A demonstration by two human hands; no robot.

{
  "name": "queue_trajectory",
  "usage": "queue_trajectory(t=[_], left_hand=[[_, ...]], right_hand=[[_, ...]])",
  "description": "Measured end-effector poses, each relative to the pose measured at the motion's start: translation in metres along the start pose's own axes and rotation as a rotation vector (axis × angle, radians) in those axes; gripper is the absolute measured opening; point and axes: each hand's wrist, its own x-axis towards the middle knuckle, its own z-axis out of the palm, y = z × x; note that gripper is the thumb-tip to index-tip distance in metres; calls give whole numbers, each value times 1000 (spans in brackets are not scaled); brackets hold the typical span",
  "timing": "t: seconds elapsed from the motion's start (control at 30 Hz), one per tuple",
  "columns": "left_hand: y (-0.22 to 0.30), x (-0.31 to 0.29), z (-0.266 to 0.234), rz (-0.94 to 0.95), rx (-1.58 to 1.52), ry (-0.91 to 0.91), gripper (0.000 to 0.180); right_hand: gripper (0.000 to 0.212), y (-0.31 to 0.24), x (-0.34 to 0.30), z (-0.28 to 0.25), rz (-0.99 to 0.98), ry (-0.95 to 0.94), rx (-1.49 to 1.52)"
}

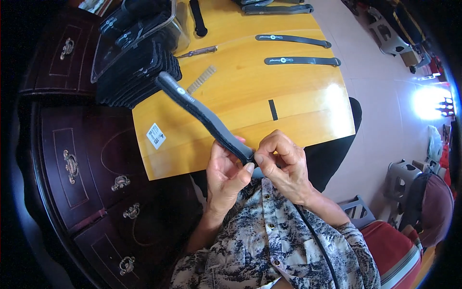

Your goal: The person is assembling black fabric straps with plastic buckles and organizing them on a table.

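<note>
A long grey and black hook-and-loop strap slants up and left from my hands over the near edge of the yellow table. My left hand is closed around its lower end, thumb on top. At that same end, the thumb and forefinger of my right hand pinch together; the exact bit between them is hidden. Two similar straps, one farther off and one nearer, lie flat at the right of the table. A short black strip lies ahead of my right hand.
At the far left, a clear plastic bin holds black straps, beside a stack of black straps. A slim brown tool, a ribbed tan strip and a white label are on the table. Dark drawers stand left.
</note>
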Motion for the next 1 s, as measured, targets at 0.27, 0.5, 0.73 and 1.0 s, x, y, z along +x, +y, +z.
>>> queue_trajectory(t=[0.27,0.5,0.73,1.0], left_hand=[[6,-9,-3,-7,44,37,44],[12,-2,4,-10,121,37,47],[8,-17,5,-16,114,11,39],[2,-9,-9,69,70,18,41]], right_hand=[[10,-5,4,-2,60,-91,-24],[10,-7,6,3,-65,-93,-63],[9,-6,11,0,13,-59,-52],[42,-7,9,6,-155,-73,-192]])
